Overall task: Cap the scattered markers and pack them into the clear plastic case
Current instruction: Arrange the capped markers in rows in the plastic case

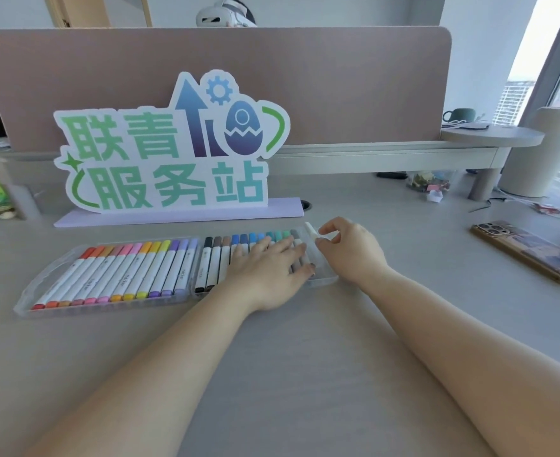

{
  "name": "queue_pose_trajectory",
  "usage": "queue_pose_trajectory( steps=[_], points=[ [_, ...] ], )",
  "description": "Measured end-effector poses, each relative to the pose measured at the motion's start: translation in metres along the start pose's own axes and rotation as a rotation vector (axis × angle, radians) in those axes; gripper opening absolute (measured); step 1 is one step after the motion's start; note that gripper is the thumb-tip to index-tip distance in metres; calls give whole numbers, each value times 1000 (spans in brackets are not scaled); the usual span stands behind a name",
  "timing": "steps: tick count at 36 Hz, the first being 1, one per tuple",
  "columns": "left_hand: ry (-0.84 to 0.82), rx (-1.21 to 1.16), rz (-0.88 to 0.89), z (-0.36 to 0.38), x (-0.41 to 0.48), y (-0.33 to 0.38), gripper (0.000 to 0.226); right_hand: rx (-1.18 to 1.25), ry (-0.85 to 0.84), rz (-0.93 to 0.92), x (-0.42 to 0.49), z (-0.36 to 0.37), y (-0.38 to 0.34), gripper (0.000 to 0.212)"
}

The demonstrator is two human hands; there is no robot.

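The fingers [283, 248] of my left hand [265, 270] lie straight and flat, pressing down on the row of blue and green markers [217, 257] under them. Just to their right, my right hand [351, 249] pinches a white marker [311, 230] between thumb and fingertips. Its far end is tilted up over the right-hand end of the clear plastic case [325, 279]. I cannot tell whether this one is capped.

By my reckoning the job is nearly done. To the left of my left hand, the other half of the case is packed full with the warm-coloured markers [124, 272], reds through purples, all capped and side by side. The half under my palm looks full too, apart from the space at its right end, where the white marker is headed. I see no loose markers on the desk [305, 357] around either hand.

What is left, I judge, is seating this last one in its place and then shutting the case, which lies open.
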State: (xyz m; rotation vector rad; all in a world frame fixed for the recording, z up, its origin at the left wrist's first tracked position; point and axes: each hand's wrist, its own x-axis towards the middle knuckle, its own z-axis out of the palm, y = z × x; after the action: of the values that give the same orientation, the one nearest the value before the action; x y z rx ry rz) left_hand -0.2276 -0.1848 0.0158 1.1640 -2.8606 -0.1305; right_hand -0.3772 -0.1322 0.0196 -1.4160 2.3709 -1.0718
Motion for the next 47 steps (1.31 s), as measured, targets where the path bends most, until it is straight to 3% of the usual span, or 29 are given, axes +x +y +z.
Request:
queue_pose_trajectory(
  steps=[7,14,19,24,33,40,47],
  points=[
    [24,-60,-19,1,1,-1,51,-66,18,-12,5,8,-1,21],
    [33,-68,-30,0,0,1,48,-282,110,-158,2,8,-8,28],
    [44,-57,-25,2,1,-1,49,-398,66,-167,-1,11,-12,29],
    [52,-56,-18,2,2,-3,47,-350,21,-151,3,10,-8,30],
    [-8,-11,5,0,2,-17,55,-367,-231,-202,-6,-7,3,40],
    [-70,-9,-34,0,6,-21,53,-361,-289,-166,-3,-7,2,42],
    [-75,-13,-36,-2,6,-21,53,-512,-290,-176,1,-8,-8,39]
  ],
)
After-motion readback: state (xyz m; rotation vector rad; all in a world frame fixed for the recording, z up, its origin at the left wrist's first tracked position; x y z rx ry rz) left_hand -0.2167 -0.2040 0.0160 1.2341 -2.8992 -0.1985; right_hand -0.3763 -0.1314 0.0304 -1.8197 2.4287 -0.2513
